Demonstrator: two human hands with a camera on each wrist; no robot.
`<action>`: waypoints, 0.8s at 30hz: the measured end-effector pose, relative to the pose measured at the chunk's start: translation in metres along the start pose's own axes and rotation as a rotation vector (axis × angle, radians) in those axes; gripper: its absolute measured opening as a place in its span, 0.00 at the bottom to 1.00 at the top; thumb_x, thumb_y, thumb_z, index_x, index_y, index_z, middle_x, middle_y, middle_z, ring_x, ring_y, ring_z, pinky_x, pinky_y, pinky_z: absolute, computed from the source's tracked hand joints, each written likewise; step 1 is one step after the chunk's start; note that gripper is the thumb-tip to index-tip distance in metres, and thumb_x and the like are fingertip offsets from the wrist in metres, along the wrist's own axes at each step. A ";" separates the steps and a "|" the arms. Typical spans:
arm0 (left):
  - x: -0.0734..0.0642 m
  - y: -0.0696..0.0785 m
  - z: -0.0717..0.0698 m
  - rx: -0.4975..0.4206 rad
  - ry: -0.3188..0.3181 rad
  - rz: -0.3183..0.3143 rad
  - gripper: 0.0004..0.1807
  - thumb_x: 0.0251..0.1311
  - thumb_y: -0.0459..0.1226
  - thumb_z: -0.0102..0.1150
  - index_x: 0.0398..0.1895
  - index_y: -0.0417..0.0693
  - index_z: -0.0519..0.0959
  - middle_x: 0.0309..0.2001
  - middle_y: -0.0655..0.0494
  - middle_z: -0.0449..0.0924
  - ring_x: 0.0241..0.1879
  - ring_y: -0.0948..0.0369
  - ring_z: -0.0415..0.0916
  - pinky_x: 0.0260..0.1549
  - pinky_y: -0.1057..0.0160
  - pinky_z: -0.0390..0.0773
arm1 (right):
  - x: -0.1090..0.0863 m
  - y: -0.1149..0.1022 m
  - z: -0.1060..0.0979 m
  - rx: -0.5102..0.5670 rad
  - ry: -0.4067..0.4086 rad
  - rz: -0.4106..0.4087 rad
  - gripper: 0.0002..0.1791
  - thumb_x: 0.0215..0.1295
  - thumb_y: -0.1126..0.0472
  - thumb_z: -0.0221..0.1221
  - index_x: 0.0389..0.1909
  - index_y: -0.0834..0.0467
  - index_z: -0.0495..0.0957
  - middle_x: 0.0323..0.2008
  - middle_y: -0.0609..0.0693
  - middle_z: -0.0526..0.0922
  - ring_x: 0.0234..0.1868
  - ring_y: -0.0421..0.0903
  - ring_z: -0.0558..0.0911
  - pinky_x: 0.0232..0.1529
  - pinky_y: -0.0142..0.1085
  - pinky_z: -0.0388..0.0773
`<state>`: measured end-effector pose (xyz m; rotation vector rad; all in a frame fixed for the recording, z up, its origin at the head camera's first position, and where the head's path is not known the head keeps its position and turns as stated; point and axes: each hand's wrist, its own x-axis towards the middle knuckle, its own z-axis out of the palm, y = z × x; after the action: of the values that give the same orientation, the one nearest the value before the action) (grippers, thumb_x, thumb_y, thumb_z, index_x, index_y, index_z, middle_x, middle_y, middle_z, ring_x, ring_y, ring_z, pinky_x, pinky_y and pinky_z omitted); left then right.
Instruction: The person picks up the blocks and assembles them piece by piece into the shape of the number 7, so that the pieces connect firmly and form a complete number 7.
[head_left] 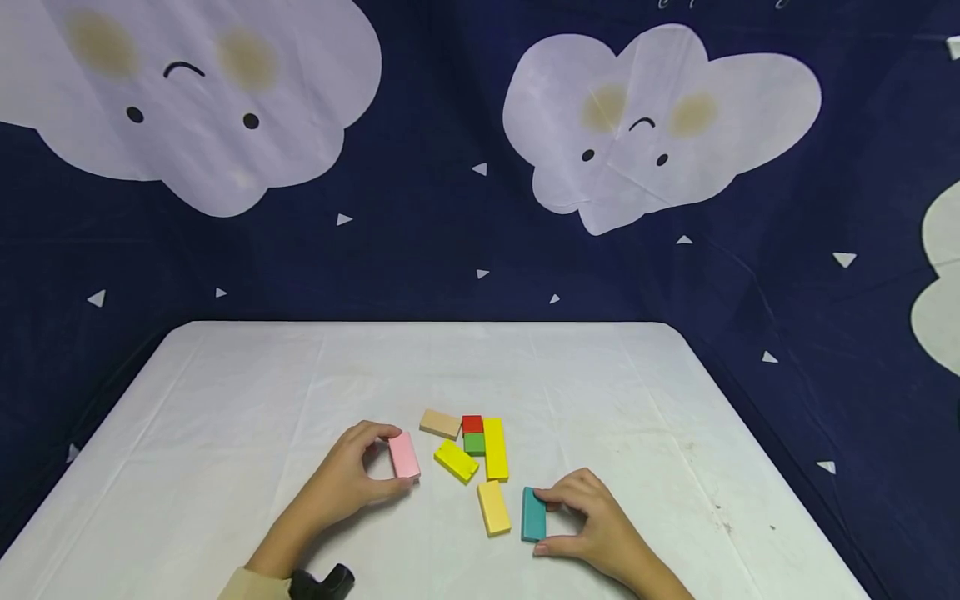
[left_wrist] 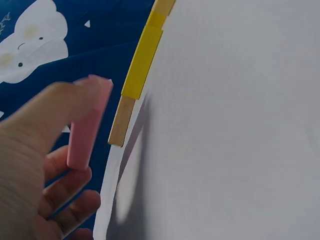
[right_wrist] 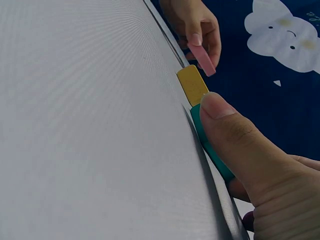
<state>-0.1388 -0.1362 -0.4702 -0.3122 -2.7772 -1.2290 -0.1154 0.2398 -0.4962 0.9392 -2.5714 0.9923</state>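
Note:
My left hand pinches a pink block between thumb and fingers, holding it just above the table; the left wrist view shows the same pink block by its ends. On the other side, my right hand grips a teal block by its two ends. Whether the teal block touches the table I cannot tell. A pale yellow block lies just left of the teal one. Between the hands and farther back are a bright yellow block and a longer yellow block.
A red block and a green block sit against the long yellow one. Left of them lies a tan wooden block. White cloth covers the table. Behind hangs a dark blue curtain with clouds.

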 end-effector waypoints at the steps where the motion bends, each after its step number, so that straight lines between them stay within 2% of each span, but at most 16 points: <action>1: 0.002 0.003 0.000 -0.002 -0.008 -0.007 0.37 0.36 0.50 0.82 0.54 0.56 0.78 0.50 0.65 0.78 0.48 0.64 0.73 0.53 0.56 0.78 | 0.000 0.000 0.000 0.001 0.001 -0.003 0.33 0.40 0.40 0.76 0.52 0.46 0.84 0.39 0.28 0.80 0.44 0.32 0.71 0.47 0.27 0.70; 6: 0.015 0.021 0.004 -0.029 -0.059 -0.019 0.36 0.36 0.50 0.83 0.54 0.60 0.79 0.49 0.68 0.78 0.47 0.62 0.71 0.51 0.56 0.76 | -0.001 0.001 0.001 0.000 0.000 -0.004 0.33 0.41 0.40 0.75 0.52 0.45 0.83 0.40 0.28 0.80 0.45 0.32 0.71 0.48 0.27 0.70; 12: 0.034 0.040 0.009 -0.032 -0.090 0.065 0.35 0.38 0.49 0.82 0.54 0.60 0.80 0.48 0.70 0.79 0.48 0.59 0.73 0.51 0.54 0.73 | -0.001 0.002 0.001 -0.001 -0.006 0.008 0.33 0.41 0.39 0.75 0.52 0.44 0.83 0.40 0.27 0.80 0.45 0.32 0.71 0.49 0.27 0.70; 14: 0.041 0.046 0.012 -0.022 -0.104 0.086 0.34 0.39 0.50 0.81 0.54 0.59 0.80 0.48 0.70 0.79 0.49 0.59 0.73 0.54 0.53 0.71 | -0.002 0.002 0.001 0.002 -0.010 0.014 0.33 0.41 0.39 0.75 0.52 0.44 0.83 0.40 0.27 0.80 0.45 0.32 0.71 0.48 0.27 0.70; 20: 0.055 0.059 0.022 -0.006 -0.158 0.098 0.35 0.41 0.50 0.80 0.56 0.57 0.80 0.50 0.67 0.79 0.52 0.59 0.73 0.61 0.49 0.66 | -0.002 0.001 0.001 0.010 -0.020 0.031 0.31 0.41 0.40 0.75 0.50 0.43 0.83 0.41 0.27 0.81 0.46 0.32 0.72 0.50 0.27 0.71; 24: 0.063 0.066 0.027 -0.001 -0.195 0.127 0.35 0.43 0.51 0.79 0.57 0.55 0.79 0.52 0.63 0.80 0.54 0.56 0.73 0.62 0.48 0.65 | -0.001 0.000 0.001 0.006 -0.020 0.027 0.31 0.41 0.40 0.75 0.50 0.43 0.83 0.42 0.27 0.81 0.46 0.32 0.72 0.50 0.28 0.71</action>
<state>-0.1855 -0.0631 -0.4302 -0.6300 -2.8632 -1.2311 -0.1147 0.2399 -0.4973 0.9227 -2.6058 1.0031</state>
